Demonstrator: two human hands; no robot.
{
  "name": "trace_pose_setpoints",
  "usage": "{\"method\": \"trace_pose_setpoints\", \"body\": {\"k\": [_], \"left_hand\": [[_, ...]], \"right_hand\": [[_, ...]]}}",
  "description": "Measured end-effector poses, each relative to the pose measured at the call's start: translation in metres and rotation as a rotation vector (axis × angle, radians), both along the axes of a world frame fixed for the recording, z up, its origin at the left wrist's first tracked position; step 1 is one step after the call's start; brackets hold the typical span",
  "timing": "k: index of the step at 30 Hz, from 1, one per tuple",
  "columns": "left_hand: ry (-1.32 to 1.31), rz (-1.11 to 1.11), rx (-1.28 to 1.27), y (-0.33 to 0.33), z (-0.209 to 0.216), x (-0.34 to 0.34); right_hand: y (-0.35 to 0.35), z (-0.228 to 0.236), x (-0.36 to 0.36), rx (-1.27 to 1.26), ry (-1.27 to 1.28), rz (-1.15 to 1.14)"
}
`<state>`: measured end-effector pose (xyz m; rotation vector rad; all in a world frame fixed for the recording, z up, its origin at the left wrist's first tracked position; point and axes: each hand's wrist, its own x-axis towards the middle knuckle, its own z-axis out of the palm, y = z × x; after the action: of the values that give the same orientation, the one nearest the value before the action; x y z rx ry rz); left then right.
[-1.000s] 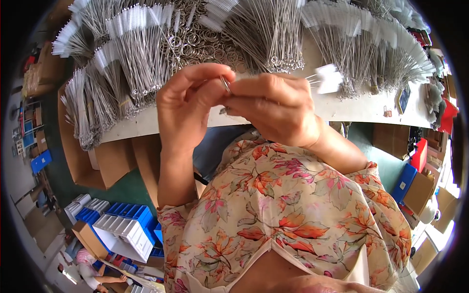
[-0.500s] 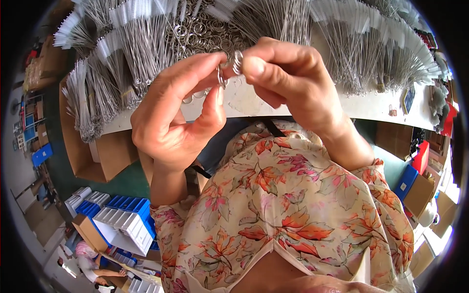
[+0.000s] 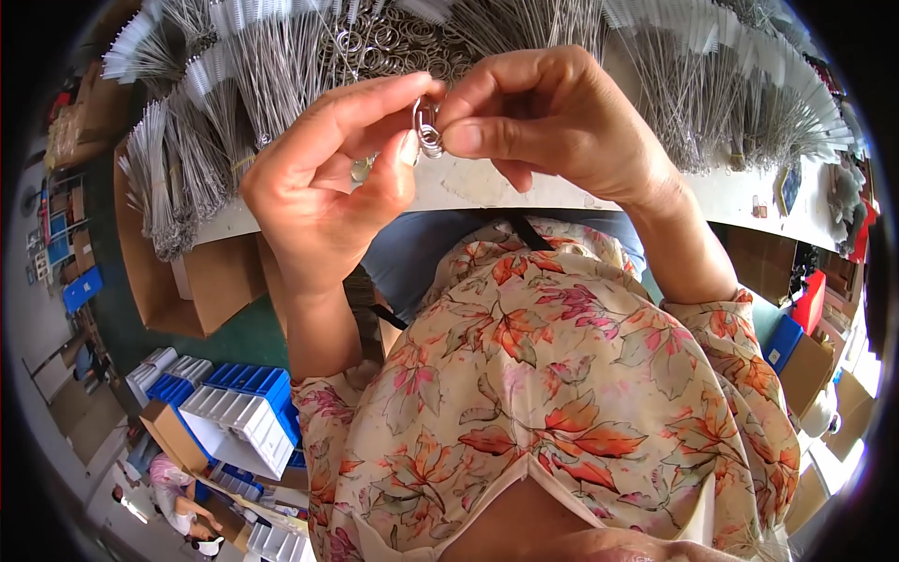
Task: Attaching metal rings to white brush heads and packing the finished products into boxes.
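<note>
Both my hands are raised in front of me, above the near edge of the table, with their fingertips almost meeting. My left hand [image 3: 323, 183] pinches a shiny loop of metal wire [image 3: 418, 114] between thumb and forefinger. Closed in a pinch, my right hand [image 3: 571, 126] holds a few small metal rings [image 3: 431, 142] against that loop. Whether the rings are threaded onto the loop, I cannot tell. Beyond my fingers lies a heap of loose metal rings [image 3: 398, 42]. Bundles of wire-handled brushes [image 3: 281, 84] with white bristles lie on either side of the heap.
More brush bundles [image 3: 684, 94] cover the table's right side. Below the white table edge [image 3: 552, 194] on the left stands an open cardboard box [image 3: 211, 290]. Blue and white plastic bins [image 3: 248, 421] are stacked lower left, near another person [image 3: 178, 496]. A red bin [image 3: 809, 300] stands at right.
My right hand has moved up a little, and the rings in it now sit lower, against the loop in my left hand. The other person at lower left has bent further down.
</note>
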<state>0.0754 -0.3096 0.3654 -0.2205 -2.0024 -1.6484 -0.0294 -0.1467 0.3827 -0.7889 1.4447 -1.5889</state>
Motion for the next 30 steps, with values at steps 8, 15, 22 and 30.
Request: {"method": "trace_pose_setpoints", "body": {"k": [8,15,22,30], "left_hand": [[-0.363,-0.15,0.322,-0.014,-0.008,-0.002],[-0.629,0.44,-0.454,-0.08,-0.027,-0.051],[-0.806,0.607,-0.977,-0.092,-0.043,-0.087],[-0.544,0.605,-0.622,-0.095,-0.032,-0.074]], "right_hand": [[-0.001,-0.017,0.006,-0.008,-0.309,0.016],[0.002,-0.126,0.039,0.044,1.464,-0.173],[0.012,-0.091,0.001,-0.11,1.305,-0.394],[0.0,-0.033,-0.119,0.472,1.32,-0.589]]}}
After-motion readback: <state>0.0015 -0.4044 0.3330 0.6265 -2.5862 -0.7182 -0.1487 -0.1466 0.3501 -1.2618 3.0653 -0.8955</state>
